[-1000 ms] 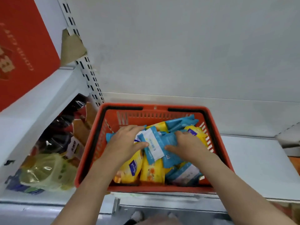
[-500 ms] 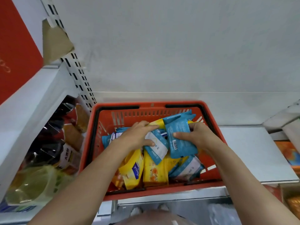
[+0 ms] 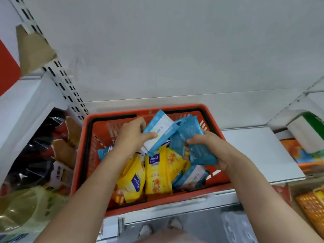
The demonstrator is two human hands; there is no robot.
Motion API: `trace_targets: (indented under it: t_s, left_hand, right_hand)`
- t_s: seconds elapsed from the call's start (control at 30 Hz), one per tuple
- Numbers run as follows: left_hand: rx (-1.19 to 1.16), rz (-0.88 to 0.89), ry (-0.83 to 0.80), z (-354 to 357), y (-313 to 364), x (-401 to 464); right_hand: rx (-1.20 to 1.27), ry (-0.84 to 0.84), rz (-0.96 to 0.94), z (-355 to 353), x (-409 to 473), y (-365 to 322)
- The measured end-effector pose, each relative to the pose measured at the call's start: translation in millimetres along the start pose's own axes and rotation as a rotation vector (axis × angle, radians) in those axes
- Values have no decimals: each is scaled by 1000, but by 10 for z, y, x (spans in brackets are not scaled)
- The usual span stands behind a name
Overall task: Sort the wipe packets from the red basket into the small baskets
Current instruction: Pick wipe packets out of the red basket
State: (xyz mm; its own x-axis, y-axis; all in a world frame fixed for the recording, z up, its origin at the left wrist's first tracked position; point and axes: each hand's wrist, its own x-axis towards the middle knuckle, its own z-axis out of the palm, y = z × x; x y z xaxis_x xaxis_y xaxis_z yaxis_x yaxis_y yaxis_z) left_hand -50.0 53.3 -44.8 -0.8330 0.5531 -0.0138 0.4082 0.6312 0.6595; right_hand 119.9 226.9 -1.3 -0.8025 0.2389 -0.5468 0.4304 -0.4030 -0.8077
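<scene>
Over the red basket (image 3: 79, 165), left hand (image 3: 130, 137) pinches a blue-white packet (image 3: 160, 131); right hand (image 3: 209, 149), at three o'clock, grips blue packets (image 3: 192, 134).

Red basket (image 3: 82, 155): moulded plastic, slotted walls, slight sheen. Blue wipe packets (image 3: 198, 146) and yellow wipe packets (image 3: 156, 174): glossy printed film, crinkled. Shelf (image 3: 259, 151): smooth, matt white, probably painted metal. Orange basket (image 3: 312, 206): perforated plastic. Cardboard scrap (image 3: 33, 50): matt brown paper.
</scene>
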Motion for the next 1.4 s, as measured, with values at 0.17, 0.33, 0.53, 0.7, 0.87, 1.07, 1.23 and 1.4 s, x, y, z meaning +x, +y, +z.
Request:
trace_targets:
  t_s: [0.17, 0.33, 0.53, 0.7, 0.87, 1.07, 1.23, 1.4]
  left_hand:
    - [-752, -184, -9, -87, 318, -182]
    - [-1012, -173, -130, 72, 692, -419]
    - [-1081, -40, -237, 459, 1364, -957]
    - [-1041, 16, -328, 1039, 2075, -1574]
    - [-1014, 8, -397, 1962, 2840, -2423]
    - [-986, -31, -544, 3068, 3636, -3338]
    - [-928, -69, -616, 3717, 4036, -3463]
    - [-922, -93, -649, 4431, 4548, -3290]
  right_hand:
    - [105, 100, -70, 1, -218, -23]
    - [278, 186, -162, -119, -611, 7]
    - [170, 358, -339, -605, -1463, 273]
    - [169, 607, -401, -1181, -2160, 794]
    - [295, 737, -425, -2096, -3045, 1504]
    - [381, 839, -400, -3164, -4102, 2194]
    - [424, 948, -365, -3848, -4395, 2399]
    - [363, 1025, -362, -4646, -4309, 2405]
